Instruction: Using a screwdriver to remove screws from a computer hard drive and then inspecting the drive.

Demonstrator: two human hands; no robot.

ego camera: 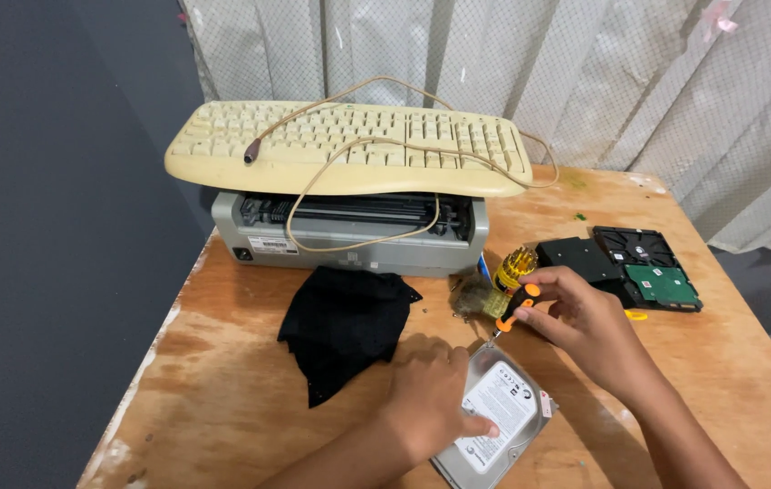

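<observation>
Silver hard drive (494, 412) lies flat on the wooden counter (222, 362), left hand (431, 398) pressing it down. Right hand (576, 317) closed round an orange-handled screwdriver (514, 308), tip at the top corner. Cover still on.

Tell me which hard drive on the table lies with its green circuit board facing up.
The black hard drive with the green circuit board at the table's right edge. The silver drive under the left hand shows a white label; the right hand holds an orange-handled screwdriver over it.
</observation>
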